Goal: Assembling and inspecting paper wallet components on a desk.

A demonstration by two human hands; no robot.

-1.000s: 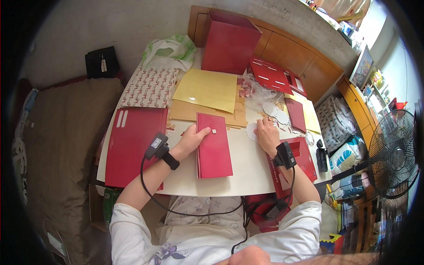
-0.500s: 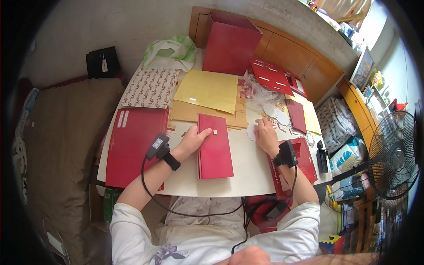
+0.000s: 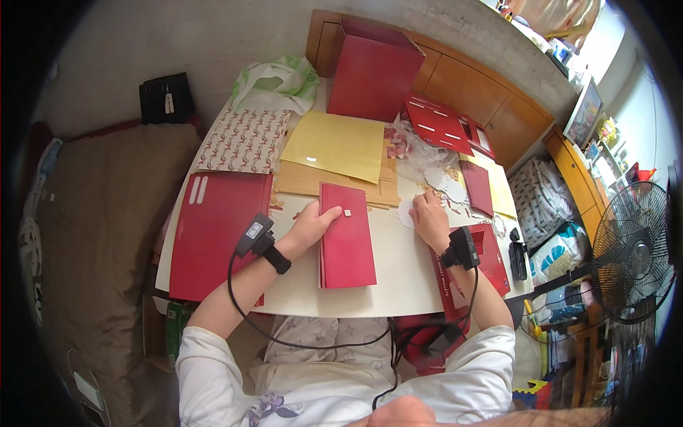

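Observation:
My left hand grips the left edge of a tall red folded cardboard piece, its thumb lying on the front. A small white square is stuck on that face near the thumb. At its left side the piece shows more than one layer. To the right, my right hand rests low over the table with its fingers curled together. A white scalloped paper piece lies by its fingertips. Whatever those fingers pinch, if anything, is hidden.
Large red sheets lie on the left, with patterned paper behind. Yellow sheets cover brown cardboard. A tall red box stands at the back. Red packaging lies by my right wrist, near a fan.

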